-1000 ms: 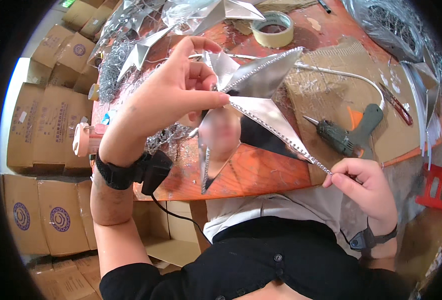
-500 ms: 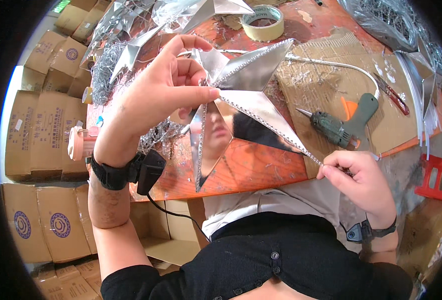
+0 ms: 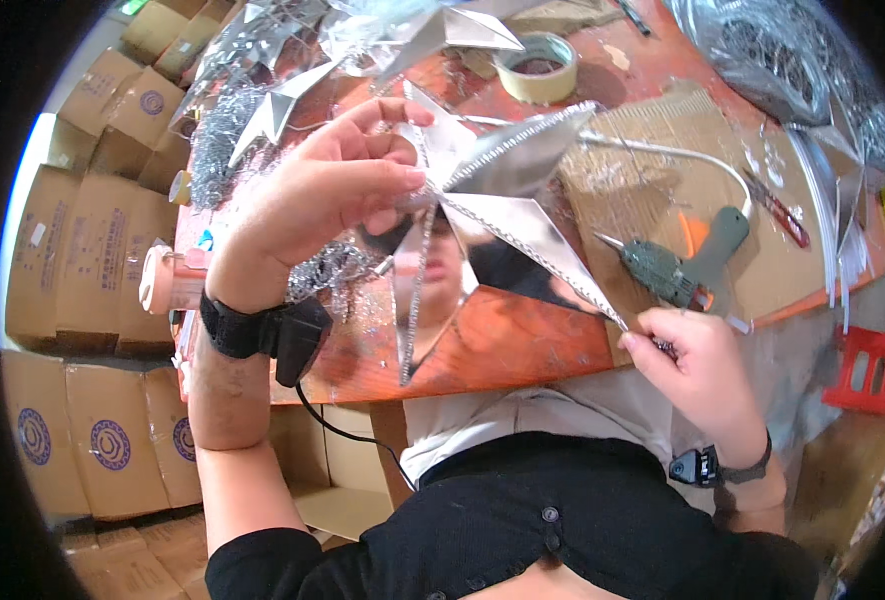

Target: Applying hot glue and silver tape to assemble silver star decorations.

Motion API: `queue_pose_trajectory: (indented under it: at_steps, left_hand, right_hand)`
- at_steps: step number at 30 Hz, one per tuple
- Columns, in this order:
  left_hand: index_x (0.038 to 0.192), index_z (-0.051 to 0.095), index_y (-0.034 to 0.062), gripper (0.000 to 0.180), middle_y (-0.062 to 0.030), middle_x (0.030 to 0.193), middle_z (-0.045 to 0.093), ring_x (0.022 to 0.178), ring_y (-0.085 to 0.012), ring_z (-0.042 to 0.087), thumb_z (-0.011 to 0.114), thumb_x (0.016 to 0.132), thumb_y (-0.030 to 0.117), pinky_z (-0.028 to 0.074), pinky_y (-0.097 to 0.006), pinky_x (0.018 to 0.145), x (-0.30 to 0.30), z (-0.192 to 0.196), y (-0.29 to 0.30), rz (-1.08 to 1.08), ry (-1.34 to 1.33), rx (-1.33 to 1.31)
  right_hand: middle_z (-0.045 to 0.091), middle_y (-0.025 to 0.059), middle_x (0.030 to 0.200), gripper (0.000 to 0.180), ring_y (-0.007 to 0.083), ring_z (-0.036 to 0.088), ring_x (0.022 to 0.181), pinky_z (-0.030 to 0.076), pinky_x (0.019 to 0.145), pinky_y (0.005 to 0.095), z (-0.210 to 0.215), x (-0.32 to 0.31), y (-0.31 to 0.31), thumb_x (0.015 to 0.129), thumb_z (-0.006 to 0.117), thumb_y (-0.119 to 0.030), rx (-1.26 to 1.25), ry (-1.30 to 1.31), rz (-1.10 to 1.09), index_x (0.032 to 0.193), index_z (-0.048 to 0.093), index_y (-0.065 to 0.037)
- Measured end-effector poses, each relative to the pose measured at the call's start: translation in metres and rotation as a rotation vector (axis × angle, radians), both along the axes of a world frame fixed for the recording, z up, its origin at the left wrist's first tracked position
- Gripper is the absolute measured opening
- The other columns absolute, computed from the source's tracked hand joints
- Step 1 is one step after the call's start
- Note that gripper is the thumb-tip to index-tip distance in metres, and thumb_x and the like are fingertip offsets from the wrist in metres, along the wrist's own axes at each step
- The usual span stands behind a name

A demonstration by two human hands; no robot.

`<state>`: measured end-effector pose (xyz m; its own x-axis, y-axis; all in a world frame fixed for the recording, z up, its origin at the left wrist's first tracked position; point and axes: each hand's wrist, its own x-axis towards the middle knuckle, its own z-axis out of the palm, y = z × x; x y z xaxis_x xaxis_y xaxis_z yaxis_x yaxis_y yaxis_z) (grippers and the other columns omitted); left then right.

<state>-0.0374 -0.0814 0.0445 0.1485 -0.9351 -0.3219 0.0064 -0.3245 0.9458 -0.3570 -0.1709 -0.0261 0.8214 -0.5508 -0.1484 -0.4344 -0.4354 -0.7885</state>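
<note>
A shiny silver five-pointed star [image 3: 508, 225], mirror-like and folded along its ridges, is held up over the near side of the table. My left hand [image 3: 338, 190] is closed on it close to its middle, thumb in front and fingers curled behind the upper left points. Along several ridges runs a thin strip of sparkling chain trim [image 3: 523, 238]. At the tip of the lower right point, my right hand [image 3: 688, 360] pinches the trim's end, with part of it bunched inside the fingers. Just beyond that hand lies a green glue gun [image 3: 668, 270] with an orange trigger.
Under the glue gun is a cardboard sheet [image 3: 653, 180], with red-handled scissors [image 3: 781, 212] on it. Beyond the star sit a tape roll [image 3: 538, 75] and other silver stars [image 3: 283, 105]. Tangled silver trim [image 3: 225, 150] lies left. Cartons [image 3: 93, 260] stack beside the red table [image 3: 523, 340].
My right hand has shifted slightly left with the trim at the star's tip. The left fingers have shifted a little on the star, and the whole view has tipped slightly.
</note>
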Motion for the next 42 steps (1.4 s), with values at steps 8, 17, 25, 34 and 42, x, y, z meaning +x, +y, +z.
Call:
queue_pose_trajectory:
  at_steps: [8, 17, 25, 34, 42]
  left_hand:
    - [0.094, 0.051, 0.0059, 0.016, -0.0015, 0.083, 0.049, 0.074, -0.0123, 0.053, 0.048, 0.099, 0.021, 0.046, -0.024, 0.061, 0.006, 0.005, 0.029, 0.17, 0.467, -0.555]
    - [0.084, 0.051, 0.0091, 0.016, 0.0002, 0.075, 0.049, 0.065, -0.0065, 0.044, 0.052, 0.098, 0.015, 0.034, -0.019, 0.055, -0.002, -0.028, 0.03, 0.549, 0.345, -0.704]
    - [0.094, 0.054, 0.006, 0.008, -0.0018, 0.083, 0.056, 0.082, -0.0162, 0.06, 0.056, 0.098, 0.013, 0.049, -0.027, 0.071, 0.003, -0.036, 0.04, 0.443, 0.445, -0.63]
    - [0.079, 0.041, 0.0097, 0.03, -0.002, 0.072, 0.043, 0.065, -0.012, 0.046, 0.044, 0.103, 0.026, 0.037, -0.024, 0.056, -0.009, -0.056, 0.039, 0.539, 0.286, -0.876]
    - [0.096, 0.051, 0.0034, 0.008, -0.0019, 0.087, 0.048, 0.073, -0.0076, 0.045, 0.05, 0.101, 0.009, 0.039, -0.02, 0.064, -0.012, -0.062, 0.033, 0.451, 0.285, -0.802]
  right_hand:
    - [0.065, 0.0158, 0.087, 0.031, 0.0286, 0.064, 0.075, 0.05, 0.066, 0.0356, 0.017, -0.003, -0.001, 0.08, 0.068, -0.007, -0.139, -0.065, 0.116, 0.11, 0.066, -0.001]
    - [0.064, 0.0112, 0.077, 0.022, 0.0244, 0.063, 0.066, 0.051, 0.06, 0.0321, 0.063, 0.007, -0.004, 0.076, 0.065, 0.004, -0.668, -0.586, 0.098, 0.097, 0.068, 0.002]
    - [0.06, 0.0082, 0.07, 0.022, 0.0233, 0.059, 0.06, 0.048, 0.056, 0.0323, 0.054, 0.04, 0.005, 0.078, 0.065, 0.005, -0.679, -0.642, -0.016, 0.098, 0.069, 0.0]
    - [0.064, 0.0102, 0.083, 0.028, 0.0262, 0.064, 0.076, 0.053, 0.07, 0.0359, 0.049, 0.061, 0.005, 0.081, 0.07, -0.008, -0.811, -0.54, 0.028, 0.108, 0.066, -0.001]
    - [0.06, 0.0154, 0.103, 0.053, 0.0333, 0.06, 0.096, 0.049, 0.085, 0.0394, 0.028, 0.053, 0.006, 0.086, 0.068, -0.035, -0.779, -0.273, -0.091, 0.122, 0.054, 0.0]
